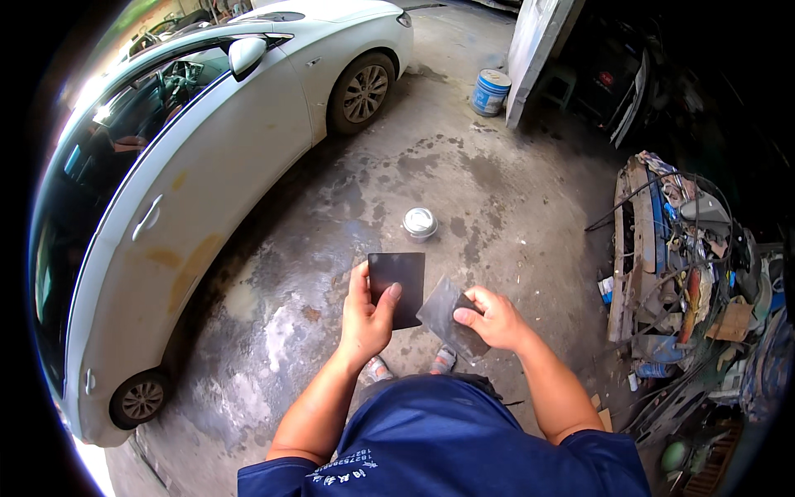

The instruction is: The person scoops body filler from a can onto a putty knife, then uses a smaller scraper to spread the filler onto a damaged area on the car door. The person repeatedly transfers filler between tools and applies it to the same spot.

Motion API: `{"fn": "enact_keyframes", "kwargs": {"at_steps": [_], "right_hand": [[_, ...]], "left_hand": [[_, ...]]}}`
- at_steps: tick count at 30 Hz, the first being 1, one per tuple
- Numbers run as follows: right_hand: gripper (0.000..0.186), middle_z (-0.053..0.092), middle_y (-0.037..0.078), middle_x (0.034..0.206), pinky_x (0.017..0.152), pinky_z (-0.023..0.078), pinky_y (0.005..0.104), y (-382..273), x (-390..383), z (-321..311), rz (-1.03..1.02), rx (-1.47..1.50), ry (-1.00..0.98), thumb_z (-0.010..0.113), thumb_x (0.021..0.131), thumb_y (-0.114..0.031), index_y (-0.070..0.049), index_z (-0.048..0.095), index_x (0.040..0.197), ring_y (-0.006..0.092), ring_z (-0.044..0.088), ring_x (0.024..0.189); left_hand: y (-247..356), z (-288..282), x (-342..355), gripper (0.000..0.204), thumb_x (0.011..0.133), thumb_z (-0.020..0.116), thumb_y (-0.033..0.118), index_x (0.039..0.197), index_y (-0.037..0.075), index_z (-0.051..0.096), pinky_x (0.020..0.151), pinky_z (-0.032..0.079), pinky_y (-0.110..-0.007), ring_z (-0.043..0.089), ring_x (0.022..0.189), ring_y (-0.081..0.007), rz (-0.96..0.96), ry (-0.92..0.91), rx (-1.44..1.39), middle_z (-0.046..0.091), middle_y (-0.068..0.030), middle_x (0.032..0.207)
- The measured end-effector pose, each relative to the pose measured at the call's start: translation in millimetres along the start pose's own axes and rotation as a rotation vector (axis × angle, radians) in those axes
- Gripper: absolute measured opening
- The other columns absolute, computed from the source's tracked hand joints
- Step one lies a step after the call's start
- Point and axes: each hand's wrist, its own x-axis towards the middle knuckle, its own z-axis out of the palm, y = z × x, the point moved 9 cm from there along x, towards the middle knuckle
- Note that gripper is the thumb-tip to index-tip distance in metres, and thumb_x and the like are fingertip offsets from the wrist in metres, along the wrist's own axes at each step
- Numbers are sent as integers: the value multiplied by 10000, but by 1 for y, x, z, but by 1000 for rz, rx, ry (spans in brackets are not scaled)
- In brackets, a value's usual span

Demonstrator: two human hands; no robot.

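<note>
Left hand (pixel 364 319) is clamped on a flat, dark square sheet of abrasive paper (pixel 397 288), thumb across its face, held upright at chest height. Right hand (pixel 494 319) pinches a second, greyer crumpled sheet (pixel 443 315) just beside it, the two sheets nearly touching. Ahead of both hands, a small round silver tin (pixel 420 222) sits on the stained concrete floor (pixel 513 199); the white car (pixel 207 166) stands off to the left hand's side. Best kept flat, gripped by the edges, I'd say, so neither sheet creases.
</note>
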Motion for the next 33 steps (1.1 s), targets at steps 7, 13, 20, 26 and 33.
{"fn": "enact_keyframes", "kwargs": {"at_steps": [7,13,20,26,33], "right_hand": [[397,649,102,1061,840,469,257,-54,32,-62,-239,388,327,545,949,-96,23,446,1314,125,597,934],[204,676,106,858,712,495,303,-20,9,10,-205,-13,117,639,859,-197,-19,679,951,173,645,809],[307,598,32,677,569,433,275,-35,20,53,-59,-22,-114,743,824,-283,-8,614,772,85,531,643],[224,533,-65,721,592,390,211,-49,35,14,-94,229,138,665,911,-210,-50,579,779,28,445,671],[186,527,-32,773,659,389,213,-38,33,-20,-76,401,99,628,926,-203,-69,547,825,53,458,715]], "left_hand": [[-7,-1,-1,416,923,528,18,1303,29,358,880,458,-293,572,975,-142,-49,-19,-87,588,-96,1101],[-19,-10,-4,375,955,488,39,1298,37,336,953,415,-300,516,1063,-135,-132,0,-420,531,-90,1174],[-9,3,-15,332,969,486,54,1277,20,367,895,447,-284,551,1011,-130,-141,-154,-100,571,-87,1103],[2,1,-14,306,956,525,77,1244,17,444,814,472,-285,571,920,-112,-134,-288,41,611,-94,1014],[16,-10,-15,312,918,551,73,1219,39,481,714,495,-369,652,805,-330,17,-311,385,640,-207,864]]}}
